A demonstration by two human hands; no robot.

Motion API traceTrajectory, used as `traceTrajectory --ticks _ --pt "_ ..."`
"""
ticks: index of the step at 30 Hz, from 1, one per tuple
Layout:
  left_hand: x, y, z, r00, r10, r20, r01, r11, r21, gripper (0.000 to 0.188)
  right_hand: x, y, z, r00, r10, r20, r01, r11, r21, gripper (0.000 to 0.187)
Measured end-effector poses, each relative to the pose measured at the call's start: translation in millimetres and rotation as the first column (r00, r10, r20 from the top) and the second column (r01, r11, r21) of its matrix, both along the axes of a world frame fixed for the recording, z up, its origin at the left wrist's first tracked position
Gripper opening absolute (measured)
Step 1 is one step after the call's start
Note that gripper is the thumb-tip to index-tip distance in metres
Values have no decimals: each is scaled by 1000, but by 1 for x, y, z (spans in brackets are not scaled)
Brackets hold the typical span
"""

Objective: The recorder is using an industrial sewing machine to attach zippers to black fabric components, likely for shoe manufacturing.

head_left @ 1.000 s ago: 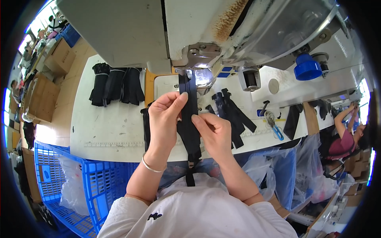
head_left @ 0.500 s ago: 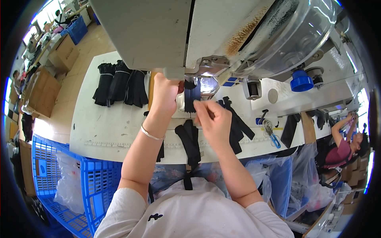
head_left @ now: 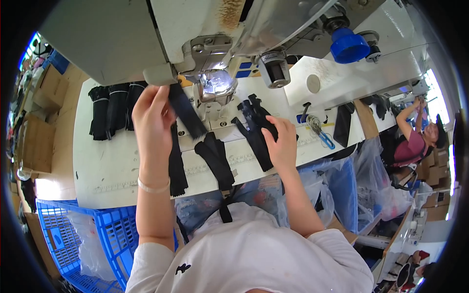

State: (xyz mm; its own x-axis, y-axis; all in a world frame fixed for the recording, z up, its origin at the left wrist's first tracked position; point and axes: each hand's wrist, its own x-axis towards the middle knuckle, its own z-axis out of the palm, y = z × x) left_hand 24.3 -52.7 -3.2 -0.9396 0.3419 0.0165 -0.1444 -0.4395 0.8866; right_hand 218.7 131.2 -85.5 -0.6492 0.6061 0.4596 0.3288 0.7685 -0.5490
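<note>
- Your left hand (head_left: 154,124) pinches one long, flat, black cloth strip (head_left: 187,113) over the white tabletop (head_left: 115,166).
- Keep it straight, so it won't twist.
- Your right hand (head_left: 283,147) is at one messy black cloth pile (head_left: 258,146); I can't tell if it grips.
- Three tied black cloth bundles (head_left: 117,111) lie left.

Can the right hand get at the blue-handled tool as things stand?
Probably yes: the right hand, at the black strips, is near the blue-handled tool, and nothing visible seems to stand between them.

Glare @ machine (head_left: 200,27); L grip (head_left: 154,117) blurry; pic edges warped.
</note>
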Motion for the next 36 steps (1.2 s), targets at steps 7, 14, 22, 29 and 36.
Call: traceTrajectory --ticks 7,14,22,29,36 --pt "56 -54 -75 738 -42 -673 -596 426 -680 50 -19 23 -4 989 3 146 -54 937 345 26" --pt "134 45 -47 284 -681 -675 -19 699 -714 35 -12 29 0 996 85 7 -85 996 0 18" --pt "152 50 -78 172 -838 -518 -113 506 -855 72 -6 18 3 978 155 140 -137 982 -127 17" --pt "134 78 -80 138 -784 -606 -187 580 -793 76 0 16 94 916 -100 -388 37 985 -167 13" --pt "119 88 -91 190 -780 -597 -171 572 -802 67 4 31 89 768 -138 -626 -93 943 -321 12"
